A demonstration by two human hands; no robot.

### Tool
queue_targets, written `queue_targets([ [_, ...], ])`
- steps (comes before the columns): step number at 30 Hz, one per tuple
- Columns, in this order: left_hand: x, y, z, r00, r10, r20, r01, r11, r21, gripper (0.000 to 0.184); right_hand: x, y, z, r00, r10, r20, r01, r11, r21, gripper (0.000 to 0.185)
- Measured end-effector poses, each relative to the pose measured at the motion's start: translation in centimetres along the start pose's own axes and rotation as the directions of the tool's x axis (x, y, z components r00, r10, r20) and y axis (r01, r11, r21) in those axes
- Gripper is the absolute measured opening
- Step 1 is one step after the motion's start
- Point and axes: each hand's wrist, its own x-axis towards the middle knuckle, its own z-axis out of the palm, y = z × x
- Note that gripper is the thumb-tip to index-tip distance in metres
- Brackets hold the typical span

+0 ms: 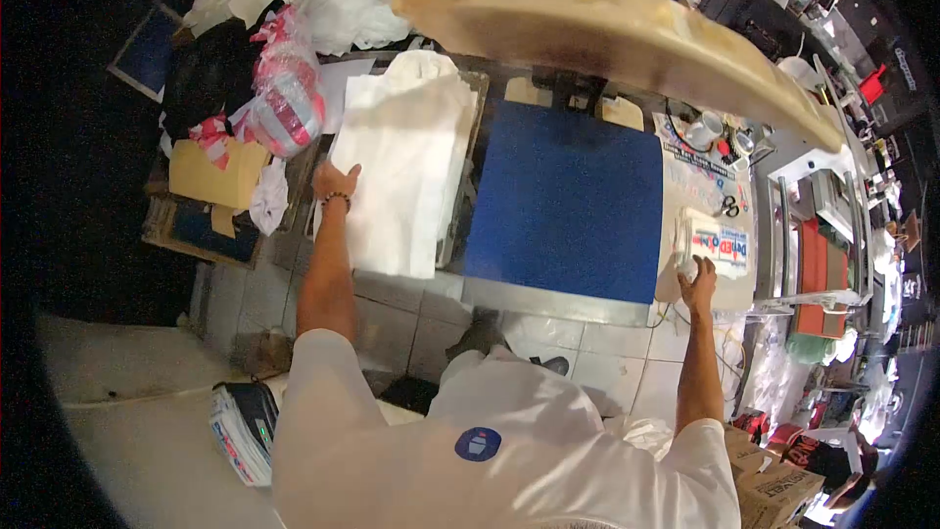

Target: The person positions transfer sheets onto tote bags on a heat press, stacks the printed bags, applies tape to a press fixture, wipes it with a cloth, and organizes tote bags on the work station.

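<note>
My left hand is at the left edge of a white cloth stack, which looks like folded shirts. Its fingers are curled on the fabric edge, and a beaded bracelet circles the wrist. Far to the right, my right hand has its fingertips drawn together at the near edge of a stack of printed transfer sheets with red and blue lettering. Between my arms lies a flat dark blue pad. Above it, a large tan slab stretches across the view, its surface smeared.
A plastic-wrapped red and white bundle and a yellow box stand at left. Scissors and a white mug lie beyond the sheets. A metal rack rises at right. Cardboard boxes sit lower right.
</note>
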Motion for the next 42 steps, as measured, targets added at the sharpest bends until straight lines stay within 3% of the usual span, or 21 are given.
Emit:
queue_targets([
  [3, 2.5, -1.2, 0.8, 0.991, -0.041, 0.131, 0.049, 0.997, -0.06, 0.065, 1.6, 2.2, 1.2, 0.987, 0.154, 0.039, -0.148, 0.981, -0.124, 0.089],
  [8, 2.9, -1.2, -1.4, 0.981, -0.085, 0.175, 0.113, 0.981, -0.155, 0.05, 1.7, 3.3, 2.3, 0.986, 0.153, 0.064, -0.149, 0.987, -0.06, 0.091],
  [10, 4.0, -2.9, 0.3, 0.994, -0.056, -0.098, 0.046, 0.994, -0.1, 0.037, 2.2, 2.9, 2.3, 0.978, 0.186, 0.092, -0.177, 0.979, -0.101, 0.09],
  [12, 4.6, -3.8, 0.3, 0.993, -0.072, -0.088, 0.062, 0.992, -0.11, 0.03, 2.9, 1.3, 1.2, 0.972, 0.22, 0.083, -0.214, 0.974, -0.07, 0.094],
  [13, 6.6, -6.5, 1.6, 0.983, 0.126, -0.135, -0.145, 0.979, -0.145, 0.03, 2.6, 2.4, 2.0, 0.995, 0.08, -0.053, -0.085, 0.99, -0.11, 0.091],
  [14, 7.7, -7.7, 3.0, 0.929, 0.319, -0.19, -0.352, 0.919, -0.178, 0.031, 2.3, 2.1, 2.0, 0.992, 0.048, -0.113, -0.065, 0.986, -0.156, 0.092],
  [15, 6.6, -6.1, 0.4, 0.895, 0.397, -0.204, -0.438, 0.872, -0.219, 0.029, 2.4, 1.8, 1.9, 0.982, 0.169, -0.081, -0.181, 0.97, -0.164, 0.091],
  [16, 5.5, -5.2, -1.6, 0.881, 0.425, -0.209, -0.464, 0.686, -0.561, 0.025, 2.5, 0.6, 0.6, 0.979, 0.202, -0.03, -0.204, 0.958, -0.202, 0.091],
  [18, 0.4, -2.2, -7.5, 0.86, 0.48, -0.171, -0.456, 0.573, -0.681, 0.021, 2.6, 2.6, 1.6, 0.99, 0.13, -0.062, -0.14, 0.969, -0.206, 0.091],
  [19, -2.2, -0.6, -10.7, 0.848, 0.507, -0.152, -0.44, 0.514, -0.736, 0.019, 2.7, 2.0, 0.8, 0.982, 0.186, -0.005, -0.183, 0.959, -0.219, 0.092],
  [21, -7.7, 0.9, -16.2, 0.815, 0.55, -0.185, -0.524, 0.562, -0.64, 0.022, 2.4, 2.3, 0.3, 0.984, 0.176, 0.028, -0.166, 0.963, -0.211, 0.092],
  [23, -11.7, 0.0, -20.3, 0.875, 0.476, 0.087, -0.273, 0.635, -0.722, 0.024, 2.1, 2.1, -0.7, 0.985, 0.163, 0.057, -0.145, 0.961, -0.235, 0.086],
  [25, -17.7, 2.1, -25.3, 0.916, 0.388, 0.106, -0.113, 0.501, -0.858, 0.021, 1.7, 2.6, -0.7, 0.985, 0.162, 0.062, -0.143, 0.959, -0.244, 0.082],
  [27, -19.8, -0.9, -27.1, 0.931, 0.339, 0.134, -0.11, 0.612, -0.783, 0.024, 1.4, 3.1, -0.8, 0.997, 0.06, 0.052, -0.045, 0.966, -0.256, 0.069],
  [30, -24.0, -1.8, -29.6, 0.909, 0.415, 0.045, -0.188, 0.503, -0.844, 0.031, 1.3, 3.8, -0.2, 0.999, 0.015, 0.04, -0.005, 0.971, -0.241, 0.057],
  [34, -26.5, -5.7, -31.0, 0.91, 0.402, 0.099, -0.149, 0.541, -0.828, 0.029, 1.1, 3.7, -0.4, 0.994, -0.106, -0.034, 0.097, 0.976, -0.194, 0.035],
  [35, -26.6, -7.1, -30.8, 0.908, 0.406, 0.108, -0.15, 0.554, -0.819, 0.028, 1.0, 3.5, -0.3, 0.973, -0.189, -0.132, 0.158, 0.964, -0.215, 0.023],
  [37, -26.6, -8.8, -30.0, 0.903, 0.395, 0.166, -0.079, 0.535, -0.841, 0.026, 1.1, 3.5, 0.2, 0.976, -0.173, -0.135, 0.14, 0.965, -0.223, 0.021],
  [41, -27.5, -7.6, -27.8, 0.882, 0.445, 0.155, -0.124, 0.536, -0.835, 0.024, 1.4, 3.5, 0.3, 0.975, -0.162, -0.154, 0.129, 0.97, -0.205, 0.015],
  [42, -27.2, -7.5, -26.6, 0.886, 0.414, 0.209, -0.051, 0.535, -0.843, 0.023, 1.4, 3.5, 0.2, 0.979, -0.162, -0.125, 0.135, 0.97, -0.203, 0.014],
])
